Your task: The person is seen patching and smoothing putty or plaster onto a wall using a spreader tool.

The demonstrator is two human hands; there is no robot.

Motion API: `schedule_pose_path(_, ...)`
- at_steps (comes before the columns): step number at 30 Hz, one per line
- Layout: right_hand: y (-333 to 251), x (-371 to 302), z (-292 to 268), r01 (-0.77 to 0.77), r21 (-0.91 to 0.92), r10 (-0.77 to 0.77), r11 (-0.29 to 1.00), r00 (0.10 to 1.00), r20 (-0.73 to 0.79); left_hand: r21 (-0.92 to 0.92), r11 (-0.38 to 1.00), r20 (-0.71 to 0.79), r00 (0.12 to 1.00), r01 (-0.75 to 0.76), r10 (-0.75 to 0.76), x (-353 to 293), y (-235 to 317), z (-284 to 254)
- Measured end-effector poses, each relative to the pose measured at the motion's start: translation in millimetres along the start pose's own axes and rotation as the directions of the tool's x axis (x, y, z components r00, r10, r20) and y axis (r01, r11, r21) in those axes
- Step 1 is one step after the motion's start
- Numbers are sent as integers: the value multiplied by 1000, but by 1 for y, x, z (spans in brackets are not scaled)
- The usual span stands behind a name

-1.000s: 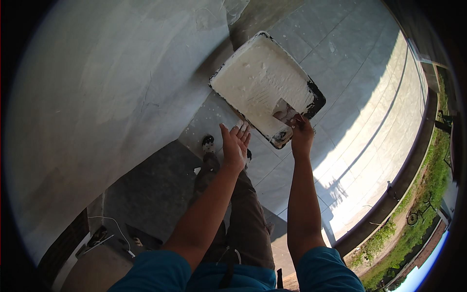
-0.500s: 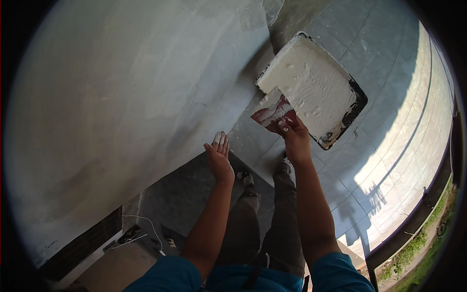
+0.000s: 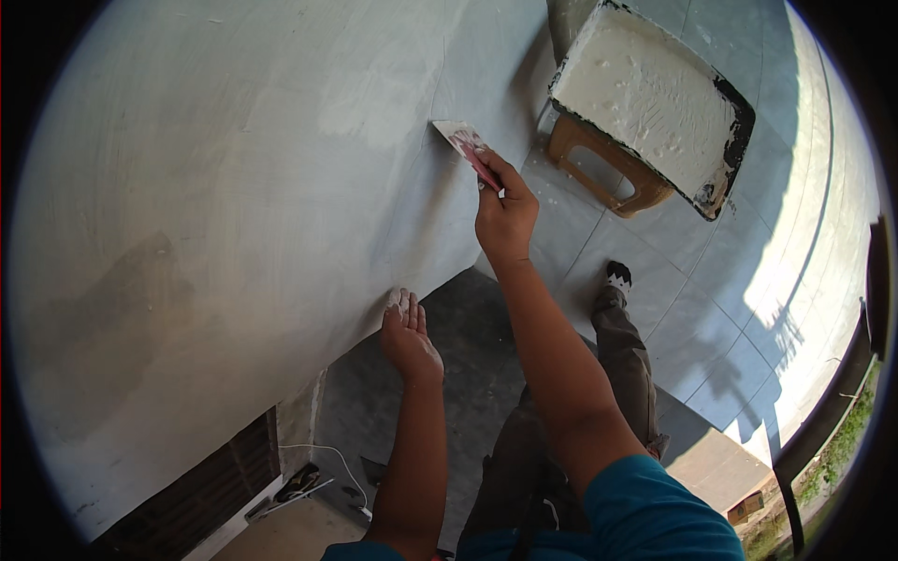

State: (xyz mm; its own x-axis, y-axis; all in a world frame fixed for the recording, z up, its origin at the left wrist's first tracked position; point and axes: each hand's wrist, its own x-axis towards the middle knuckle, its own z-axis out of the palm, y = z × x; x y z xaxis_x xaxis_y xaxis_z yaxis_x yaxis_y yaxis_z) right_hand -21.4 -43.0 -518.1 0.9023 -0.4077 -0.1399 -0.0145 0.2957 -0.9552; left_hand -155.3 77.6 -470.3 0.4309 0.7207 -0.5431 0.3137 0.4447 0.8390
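The right hand (image 3: 507, 210), near the centre of the frame, pinches a putty scraper (image 3: 460, 140) between thumb and fingers, its reddish face smeared with white. A second ago that scraper was down at a corner of the paint tray, and half a second later it was up beside the tray's edge; now it has swung left, and its blade lies over the pale wall (image 3: 281, 140) at upper centre. Whether the edge presses on the surface or stops just short of it, I cannot tell. In effect, the work has passed from the tray to the wall, with the white coating on the blade carried along.

The left hand (image 3: 410, 341), lower and left of centre, holds nothing: its fingers are stretched out straight and lie close together, the tips whitened, close by the lower part of the wall. It is likewise extended in both earlier views.

The paint tray (image 3: 744, 117), black-rimmed and crusted, has shifted toward the upper right of the frame as the view turned. White paste (image 3: 645, 84) covers most of its bed, marked with ridges and small lumps. Under it a brown plastic stool (image 3: 566, 142) now shows, standing on the grey tiled floor (image 3: 580, 204). A darker damp-looking patch (image 3: 122, 323) marks the wall at left, and a white cable (image 3: 341, 458) curls at lower left.
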Motion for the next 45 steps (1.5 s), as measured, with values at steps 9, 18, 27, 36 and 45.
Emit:
schedule_pose_path(9,1,-85,-10,-115,-52,121,992,986,113,489,468,611,672,-736,418,-9,45,-23)
schedule_pose_path(18,-11,-80,48,167,-346,-118,923,980,159,271,-708,960,235,-653,151,-20,99,-11)
schedule_pose_path(27,-18,7,25,47,-282,-76,958,993,-92,25,-972,962,271,-234,-40,-6,117,-13)
schedule_pose_path(36,-36,-18,-19,-216,-353,213,910,976,-48,68,-964,959,284,-257,-8,-6,115,-16)
schedule_pose_path(45,-30,-89,30,-73,-285,124,956,978,167,79,-964,966,259,-254,11,0,116,-21)
